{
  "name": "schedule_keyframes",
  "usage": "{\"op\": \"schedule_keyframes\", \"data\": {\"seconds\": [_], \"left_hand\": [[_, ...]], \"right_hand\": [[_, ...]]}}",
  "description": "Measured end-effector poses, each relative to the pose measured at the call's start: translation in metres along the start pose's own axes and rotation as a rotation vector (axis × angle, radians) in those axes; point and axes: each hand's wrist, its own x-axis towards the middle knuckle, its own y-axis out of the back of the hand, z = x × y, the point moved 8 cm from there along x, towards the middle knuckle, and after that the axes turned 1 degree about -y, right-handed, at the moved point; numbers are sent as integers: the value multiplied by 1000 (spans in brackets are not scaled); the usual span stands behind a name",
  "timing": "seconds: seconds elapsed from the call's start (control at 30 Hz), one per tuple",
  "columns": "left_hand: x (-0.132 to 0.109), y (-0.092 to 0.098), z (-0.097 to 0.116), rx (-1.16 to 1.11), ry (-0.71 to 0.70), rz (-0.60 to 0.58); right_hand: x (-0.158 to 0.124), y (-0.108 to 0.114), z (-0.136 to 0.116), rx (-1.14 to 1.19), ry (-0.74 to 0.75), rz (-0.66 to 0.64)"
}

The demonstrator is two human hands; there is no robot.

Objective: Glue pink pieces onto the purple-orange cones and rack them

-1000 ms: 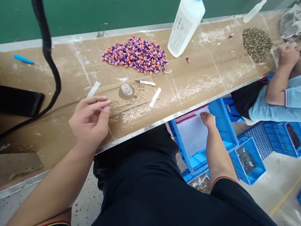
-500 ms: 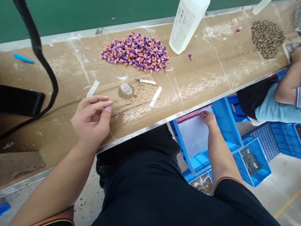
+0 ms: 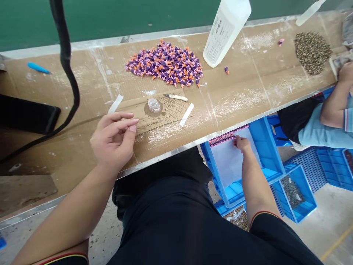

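Observation:
My left hand (image 3: 113,139) hovers over the table's front edge, thumb and fingertips together in a loose pinch, with nothing showing between them. Just past it lies a cardboard strip (image 3: 172,117) with wet spots, bearing a small clear round cup (image 3: 154,105) and a white-handled craft knife (image 3: 178,97). Down to the right, my right hand (image 3: 242,143) is closed beside rows of small purple-and-pink pieces (image 3: 222,140) in a blue crate (image 3: 271,147) lined with a white sheet (image 3: 233,162). Whatever its fingertips hold, if anything, is hidden. A heap of tiny purple, pink and orange figures (image 3: 168,64) lies behind the strip.
A white bottle (image 3: 224,35) stands behind the heap. At left are a black cable (image 3: 66,62), a dark phone-like slab (image 3: 30,114) and a blue tool (image 3: 38,67). Far right, a brass-coloured pile (image 3: 313,53) lies near another person's arm (image 3: 335,94). More crates (image 3: 309,206) sit below.
The view has shifted slightly, so table things appear a little further right and lower. My right hand has drawn slightly left along the rows. My left hand keeps its pose.

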Motion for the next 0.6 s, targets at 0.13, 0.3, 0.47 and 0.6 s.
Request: {"op": "schedule_keyframes", "data": {"seconds": [0.13, 0.3, 0.47, 0.6], "left_hand": [[-1, 0, 0, 18, 5, -16], [-2, 3, -1, 17, -2, -14], [3, -4, 10, 78, -25, -60], [1, 29, 26, 175, -157, 27]], "right_hand": [[-1, -9, -1, 113, 5, -38], [-6, -7, -4, 77, -96, -25], [-15, 5, -10, 65, -102, 33], [-24, 22, -13, 110, -43, 94]]}}
